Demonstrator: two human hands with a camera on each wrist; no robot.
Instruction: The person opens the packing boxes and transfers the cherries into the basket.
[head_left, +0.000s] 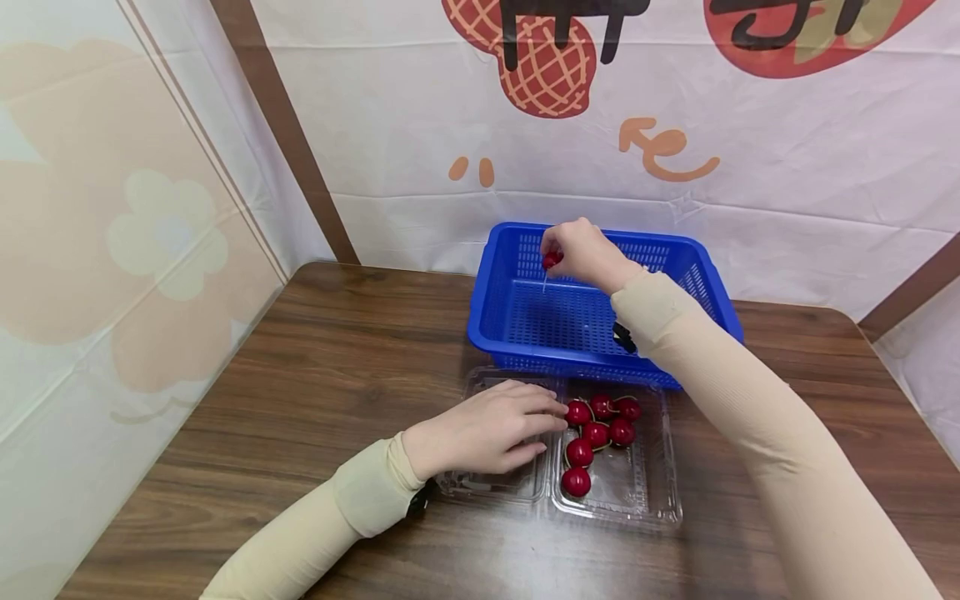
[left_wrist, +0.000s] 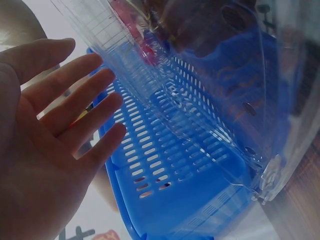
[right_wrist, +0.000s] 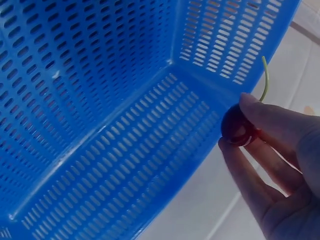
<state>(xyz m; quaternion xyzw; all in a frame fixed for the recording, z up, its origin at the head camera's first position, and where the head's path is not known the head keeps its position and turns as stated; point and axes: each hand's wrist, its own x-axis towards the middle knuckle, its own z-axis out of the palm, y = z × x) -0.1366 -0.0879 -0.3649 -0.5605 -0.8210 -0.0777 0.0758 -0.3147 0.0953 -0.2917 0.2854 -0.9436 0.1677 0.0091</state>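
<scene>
My right hand [head_left: 588,252] is over the blue basket [head_left: 480,321], pinching a dark red cherry [right_wrist: 239,126] between thumb and fingertips. The cherry's green stem [right_wrist: 266,80] sticks out past the thumb in the right wrist view. My left hand [head_left: 491,425] hovers over the lid half of a clear plastic clamshell box [head_left: 652,500], fingers spread and relaxed, holding nothing. Its fingertips are right beside the cherries. Several red cherries [head_left: 596,434] with green stems lie in the box's right half. In the left wrist view, the left palm [left_wrist: 45,165] faces the camera.
The basket has slotted walls and stands at the back of the brown wood-grain table [head_left: 337,350], just behind the clamshell. A white printed cloth [head_left: 405,100] hangs along the table's back edge, with another printed panel [head_left: 112,208] on the left.
</scene>
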